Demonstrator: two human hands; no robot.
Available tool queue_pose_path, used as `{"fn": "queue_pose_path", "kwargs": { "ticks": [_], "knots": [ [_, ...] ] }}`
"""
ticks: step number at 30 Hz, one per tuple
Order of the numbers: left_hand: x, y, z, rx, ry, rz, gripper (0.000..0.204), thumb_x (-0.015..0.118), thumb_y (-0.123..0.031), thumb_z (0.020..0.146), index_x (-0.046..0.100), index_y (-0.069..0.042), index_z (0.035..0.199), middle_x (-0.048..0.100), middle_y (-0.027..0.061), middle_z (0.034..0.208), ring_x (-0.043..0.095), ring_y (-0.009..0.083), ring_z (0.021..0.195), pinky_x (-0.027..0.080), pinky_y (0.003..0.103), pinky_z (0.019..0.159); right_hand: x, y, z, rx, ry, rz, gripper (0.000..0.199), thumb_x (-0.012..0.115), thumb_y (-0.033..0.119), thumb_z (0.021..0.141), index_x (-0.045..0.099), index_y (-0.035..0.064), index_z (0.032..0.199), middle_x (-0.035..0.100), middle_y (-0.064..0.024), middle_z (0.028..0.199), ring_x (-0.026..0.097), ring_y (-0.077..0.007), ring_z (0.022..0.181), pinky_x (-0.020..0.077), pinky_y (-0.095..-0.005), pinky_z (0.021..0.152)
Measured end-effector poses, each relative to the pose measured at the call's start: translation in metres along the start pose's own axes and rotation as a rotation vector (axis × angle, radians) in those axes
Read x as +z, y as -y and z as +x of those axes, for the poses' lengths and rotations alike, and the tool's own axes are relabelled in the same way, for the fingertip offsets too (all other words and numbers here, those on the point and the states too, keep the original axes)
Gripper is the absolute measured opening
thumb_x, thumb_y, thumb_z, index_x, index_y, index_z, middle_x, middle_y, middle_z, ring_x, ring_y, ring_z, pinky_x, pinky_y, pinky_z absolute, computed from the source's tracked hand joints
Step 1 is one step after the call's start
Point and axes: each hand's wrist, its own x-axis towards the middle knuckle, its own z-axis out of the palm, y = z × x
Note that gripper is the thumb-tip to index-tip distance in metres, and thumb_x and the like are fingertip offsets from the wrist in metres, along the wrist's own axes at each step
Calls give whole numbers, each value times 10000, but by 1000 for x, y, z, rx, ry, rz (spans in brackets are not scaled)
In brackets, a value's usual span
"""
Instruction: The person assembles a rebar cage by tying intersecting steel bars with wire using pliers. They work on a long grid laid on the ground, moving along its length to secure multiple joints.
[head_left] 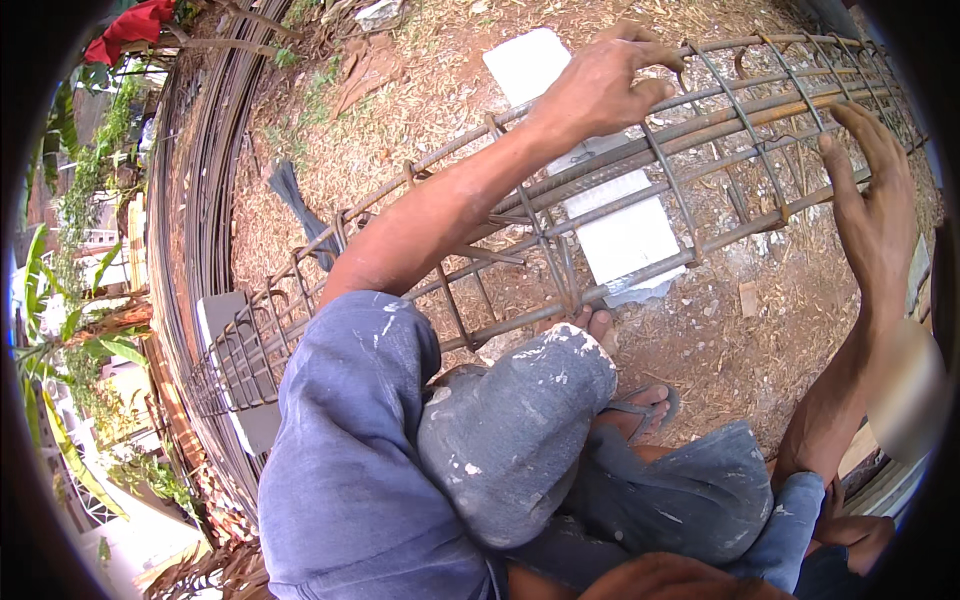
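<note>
- Fingers of my left hand [600, 92] are parted, index finger and thumb reaching to the right at the far edge of a steel bar cage [740, 233]; I cannot tell how firmly they touch it.
- Fingers of my right hand [878, 195] are spread, with a gap between thumb and forefinger, beside the cage's bars further right; I see nothing held there.
- The cage lies in front of me, slanting from lower left to upper right — long bars crossed by rectangular hoops. My left forearm passes over it.
- Its near edge is a long bar just beyond my knees [520, 430], which are covered in grey cloth flecked white. Its far edge runs beneath my left hand.
- Between the hoops there are gaps, and the ground [770, 320] shows through them.
- A flat white strip [630, 242] lies crosswise under the middle of the cage, sticking out beyond both long edges.
- At the left end, a grey block [262, 430] sits under the bars, near a stack of long dark rods [195, 180].
- Open room: straw-strewn soil beyond the far edge, and reddish ground between the near edge and my sandalled foot [650, 405] — more of it towards my right forearm.
</note>
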Motion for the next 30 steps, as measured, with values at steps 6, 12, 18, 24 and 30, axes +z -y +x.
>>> {"fn": "queue_pose_path", "kwargs": {
  "ticks": [6,12,18,24,30],
  "knots": [
    [-157,23,-150,-339,483,476,591,846,-372,717,675,-141,1233,559,110,1358,544,343,1259,485,498,1049,-52,56,-4,220,251,842,238,689,201,887,712,39,1060,708,-136,1067,660,-302,1014,499,-436,863],
    [-157,18,-203,-383,545,456,486,790,-49,718,677,-77,1190,537,97,1323,692,318,1003,582,427,850,-41,115,-4,-336,654,1048,196,703,165,835,684,7,950,671,-126,1032,596,-269,1053,453,-410,929],
    [-176,-53,-133,29,463,836,444,694,-67,774,646,-86,1214,668,70,1132,673,260,943,579,381,767,-40,148,11,-327,96,817,428,655,189,831,629,-61,1178,635,-187,1021,589,-287,956,433,-415,871],
    [-139,-89,3,369,34,666,471,733,-62,783,658,-142,1241,686,120,1167,695,302,979,580,409,822,-15,94,57,-176,-23,307,367,696,222,817,648,5,1109,644,-115,867,601,-185,768,467,-328,678],
    [-1,-96,45,176,-248,-27,422,725,-177,858,658,-188,1275,649,90,1260,687,282,1030,572,427,880,3,-58,67,512,687,818,366,478,360,1001,629,33,931,601,-28,754,532,-115,651,442,-293,616]
  ]
}}
